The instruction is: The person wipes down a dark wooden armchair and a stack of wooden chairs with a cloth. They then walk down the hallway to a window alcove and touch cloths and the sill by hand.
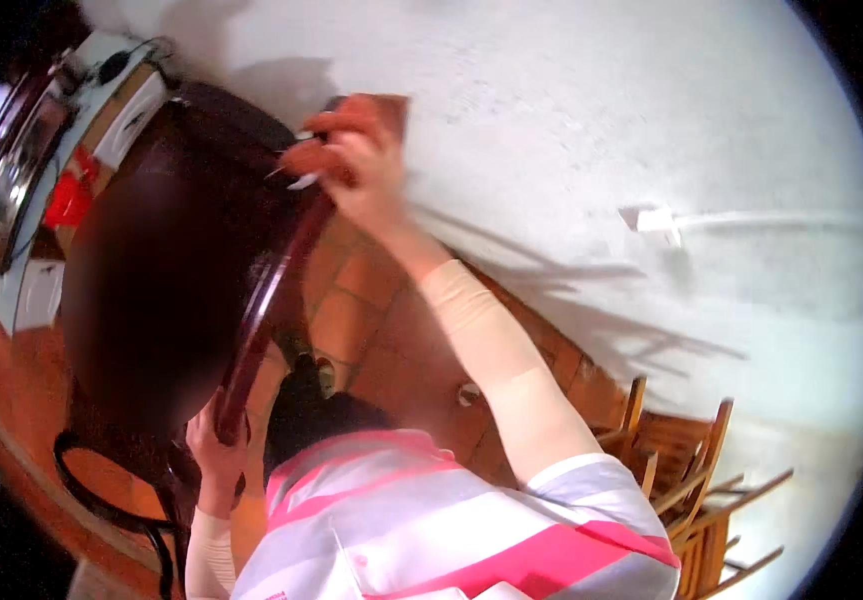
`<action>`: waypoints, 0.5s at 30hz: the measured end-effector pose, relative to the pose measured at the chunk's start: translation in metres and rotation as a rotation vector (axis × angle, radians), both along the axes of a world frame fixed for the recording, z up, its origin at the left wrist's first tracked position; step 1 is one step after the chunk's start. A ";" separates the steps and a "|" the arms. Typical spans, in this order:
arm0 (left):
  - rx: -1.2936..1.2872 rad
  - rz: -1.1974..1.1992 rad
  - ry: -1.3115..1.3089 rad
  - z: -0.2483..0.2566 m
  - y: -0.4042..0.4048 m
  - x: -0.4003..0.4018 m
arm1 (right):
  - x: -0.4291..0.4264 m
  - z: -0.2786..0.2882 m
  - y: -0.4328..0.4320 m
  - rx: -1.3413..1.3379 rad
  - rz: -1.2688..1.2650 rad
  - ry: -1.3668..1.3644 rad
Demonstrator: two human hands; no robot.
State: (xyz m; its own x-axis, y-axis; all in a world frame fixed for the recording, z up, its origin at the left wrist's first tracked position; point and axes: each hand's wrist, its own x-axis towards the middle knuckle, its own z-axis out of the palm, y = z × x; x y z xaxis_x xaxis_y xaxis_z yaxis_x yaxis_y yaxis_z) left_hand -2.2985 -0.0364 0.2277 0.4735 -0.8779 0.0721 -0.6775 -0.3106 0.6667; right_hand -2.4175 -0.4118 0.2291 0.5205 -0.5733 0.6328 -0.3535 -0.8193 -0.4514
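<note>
A large dark piece of furniture (251,165) with a long, glossy reddish-brown wooden rail (262,307) stands before me, its middle hidden by a dark blur. My left hand (217,450) grips the lower, near end of that rail. At the rail's far end is my right hand (371,169), fingers curled. A small white scrap (304,181) shows under its fingers, and a flat brown piece (394,112) sticks out beyond it. What the right hand holds is too blurred to make out.
White wall (596,112) rises along the right, with a white box (656,221) and conduit. Wooden chairs (690,465) stand at lower right on terracotta tiles (349,300). A white-topped counter (3,289) with a red item (71,195) lies left. A black curved frame (101,506) is lower left.
</note>
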 end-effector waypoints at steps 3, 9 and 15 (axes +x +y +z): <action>-0.008 0.071 0.054 0.001 -0.004 -0.001 | 0.004 -0.023 -0.049 0.299 0.116 -0.020; -0.018 0.159 0.136 -0.004 -0.005 -0.006 | -0.001 0.003 -0.097 0.936 0.034 0.210; -0.003 0.195 0.060 0.000 -0.009 -0.007 | 0.010 0.007 -0.155 1.171 0.077 0.508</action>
